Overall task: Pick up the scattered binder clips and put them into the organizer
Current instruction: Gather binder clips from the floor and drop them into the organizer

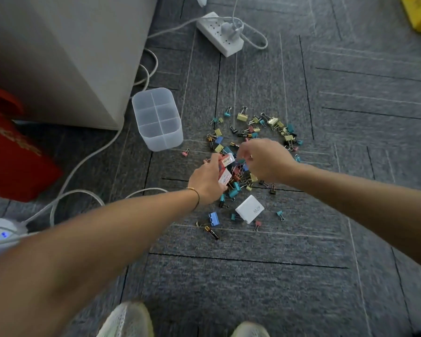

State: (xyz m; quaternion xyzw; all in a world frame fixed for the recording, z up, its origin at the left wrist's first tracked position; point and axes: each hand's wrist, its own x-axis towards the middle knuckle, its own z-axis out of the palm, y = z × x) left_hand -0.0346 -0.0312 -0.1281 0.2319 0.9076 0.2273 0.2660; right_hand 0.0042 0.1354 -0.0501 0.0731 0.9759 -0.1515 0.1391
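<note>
Dozens of binder clips [249, 139] lie strewn on the grey carpet [253, 276] at frame centre; none visible in the organizer [157, 119] yet, so I judge the task as barely started, gathering stage.

Organizer: translucent six-cell tub, upright, centre-left of frame, just left of the clip pile and beside the white cabinet [66, 52]. Its cells look empty from this view.

Left hand [208, 180]: fingers curled round a couple of small white-and-red boxes [225, 170], held over the lower-left part of the pile. Not clips, as far as I can tell. Whether any clips sit in the palm too, cannot tell.

Right hand [263, 159]: hovers over the pile middle, fingers bent downward and drawn together as if pinching at something. Fingertips are hidden behind the hand and blurred, so cannot tell if it actually holds a clip.

Mixed in with the clips: batteries [212, 232] at lower centre, a white charger block [249, 209] just below the hands. Power strip [220, 32] sits at top centre, well apart.

Next move, my judgement: right hand needs a firm pinch on a clip, or a small scoop of several, then a carry up-left to the tub and release over one cell. Left hand is occupied, so it should drop the boxes first or it contributes nothing. Sorting clips from batteries is the fiddly part.
</note>
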